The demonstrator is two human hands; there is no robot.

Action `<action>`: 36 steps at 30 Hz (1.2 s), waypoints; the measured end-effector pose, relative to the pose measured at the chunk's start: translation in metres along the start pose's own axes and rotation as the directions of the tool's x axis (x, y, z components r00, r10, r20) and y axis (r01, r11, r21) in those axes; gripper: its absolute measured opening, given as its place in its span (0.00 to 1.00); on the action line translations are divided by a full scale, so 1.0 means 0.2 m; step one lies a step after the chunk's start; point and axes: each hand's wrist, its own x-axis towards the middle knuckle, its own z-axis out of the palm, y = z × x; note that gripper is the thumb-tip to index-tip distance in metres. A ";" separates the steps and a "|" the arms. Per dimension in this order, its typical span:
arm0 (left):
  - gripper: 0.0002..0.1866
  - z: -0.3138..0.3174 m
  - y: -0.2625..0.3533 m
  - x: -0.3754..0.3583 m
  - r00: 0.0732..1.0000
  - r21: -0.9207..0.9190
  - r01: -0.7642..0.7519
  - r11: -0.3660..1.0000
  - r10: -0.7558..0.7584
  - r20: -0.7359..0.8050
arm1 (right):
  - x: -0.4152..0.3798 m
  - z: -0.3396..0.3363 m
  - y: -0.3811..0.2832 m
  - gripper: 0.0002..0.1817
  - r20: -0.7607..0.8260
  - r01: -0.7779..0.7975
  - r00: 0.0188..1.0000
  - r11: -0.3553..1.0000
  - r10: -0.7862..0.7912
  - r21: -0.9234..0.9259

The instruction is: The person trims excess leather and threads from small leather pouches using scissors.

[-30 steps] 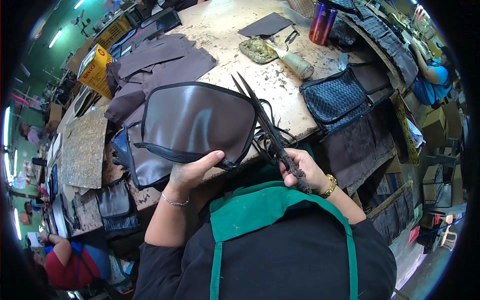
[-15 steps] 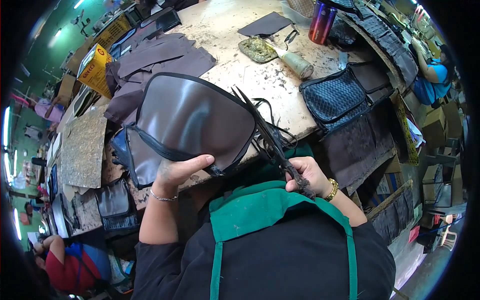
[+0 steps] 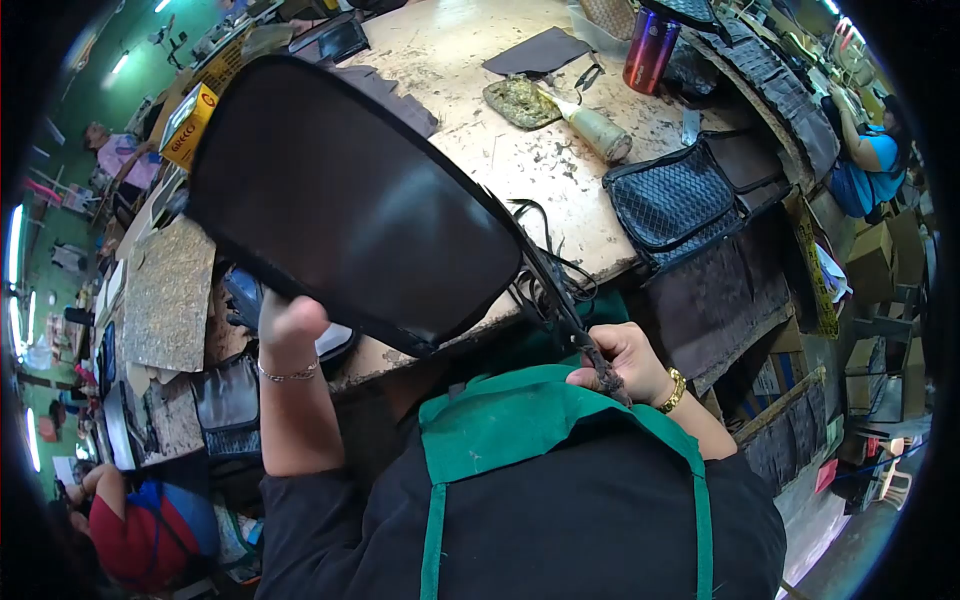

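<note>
A dark brown leather-like bag panel (image 3: pixel 350 210) with black edging is raised and tilted before me, its broad face toward the camera. My left hand (image 3: pixel 292 325) grips it at the lower left edge; the thumb shows and the fingers are hidden behind the panel. Long scissors (image 3: pixel 560 305) with dark wrapped handles are held in my right hand (image 3: pixel 632 362), fingers closed round the handles. Their blades lie along the right edge of the panel, and whether they are parted is hard to see. Thin black strips (image 3: pixel 545 225) curl on the table beside the blades.
On the worktable (image 3: pixel 450 60) lie a bottle (image 3: pixel 598 132) on its side, a stained pad (image 3: pixel 522 103), a purple-red tumbler (image 3: pixel 650 48) and a quilted black bag (image 3: pixel 670 195). A yellow box (image 3: pixel 188 128) stands left. Other people sit at both sides.
My left hand has moved left and turned the panel up, so it now shows a darker face and covers the stacked brown pieces. The scissors have shifted slightly right and down with my right hand.
</note>
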 end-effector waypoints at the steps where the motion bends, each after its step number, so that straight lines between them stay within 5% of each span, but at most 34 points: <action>1: 0.21 0.03 0.00 0.02 1.000 0.002 0.001 1.000 -0.001 0.004 | 0.01 0.00 0.00 0.21 -0.009 0.023 1.000 1.000 -0.023 -0.010; 3: 0.17 0.12 0.02 0.07 0.923 0.152 0.058 0.987 0.005 -0.384 | 0.01 0.00 0.00 0.21 -0.023 0.045 0.999 0.999 -0.046 -0.018; 4: 0.16 0.11 -0.01 0.07 0.916 0.238 0.108 0.965 -0.003 -0.402 | 0.01 0.00 0.01 0.21 0.004 0.020 1.000 0.999 -0.020 0.045; 8: 0.16 0.09 -0.07 0.06 0.914 0.070 0.160 0.985 -0.121 -0.387 | -0.01 -0.01 0.05 0.22 0.157 -0.114 0.984 0.972 0.082 0.207; 15: 0.16 0.08 -0.11 0.03 0.911 0.113 0.257 0.960 -0.201 -0.361 | 0.01 0.02 0.08 0.25 0.184 -0.165 0.977 0.932 0.109 0.323; 28: 0.18 0.06 -0.16 0.06 0.905 0.000 0.229 0.974 -0.212 -0.369 | -0.02 0.05 0.13 0.20 0.018 -0.108 0.994 0.977 0.107 0.181; 36: 0.20 0.07 -0.17 0.03 0.914 0.018 0.256 0.966 -0.237 -0.329 | -0.02 0.03 0.15 0.20 0.119 -0.115 0.989 0.970 0.091 0.212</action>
